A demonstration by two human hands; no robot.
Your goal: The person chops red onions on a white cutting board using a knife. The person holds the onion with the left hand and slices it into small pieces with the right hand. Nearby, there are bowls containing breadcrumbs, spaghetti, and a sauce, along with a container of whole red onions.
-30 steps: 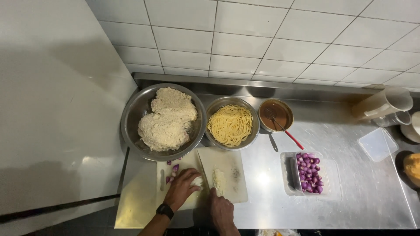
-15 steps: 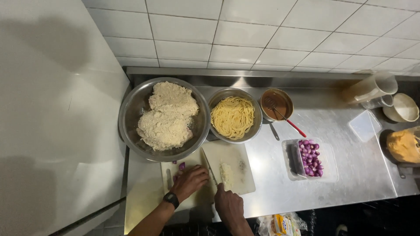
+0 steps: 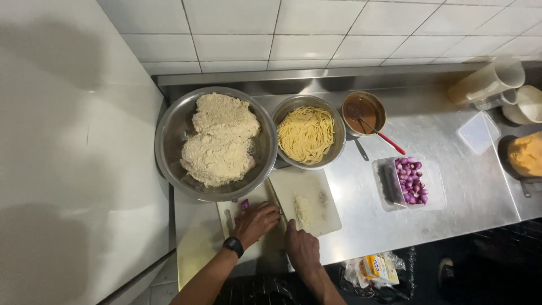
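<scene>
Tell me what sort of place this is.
Most likely a commercial or catering kitchen: a stainless steel counter against a white tiled wall, and large metal bowls of crumbly mix and noodles beside a cutting board.

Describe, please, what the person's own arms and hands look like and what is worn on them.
Both forearms are bare, with no sleeves in view and no gloves. The left hand has a dark wristwatch with a dark strap on its wrist. The right hand and its wrist carry nothing that can be made out. Rings, if any, are too small to tell.
</scene>
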